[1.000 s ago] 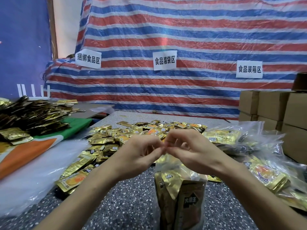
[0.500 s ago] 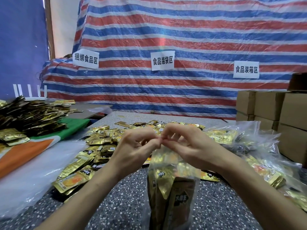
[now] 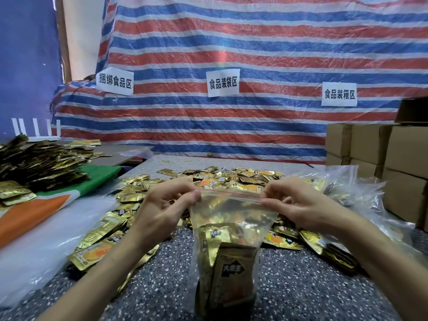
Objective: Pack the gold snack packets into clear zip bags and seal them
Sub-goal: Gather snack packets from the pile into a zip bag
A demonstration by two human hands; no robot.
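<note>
Speckled table (image 3: 301,286), lower centre: your left hand (image 3: 162,205) and right hand (image 3: 298,207), together earlier, now pinch opposite top corners of the zip bag (image 3: 231,212).

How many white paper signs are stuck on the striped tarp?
3: left sign, middle sign, right sign. More could lie outside the view.

You face a striped tarp (image 3: 254,42) across the upper frame, three white signs (image 3: 223,82) on it, blue sheet (image 3: 27,66) upper left, cardboard boxes (image 3: 370,147) at right, speckled tabletop (image 3: 301,286) at bottom.
</note>
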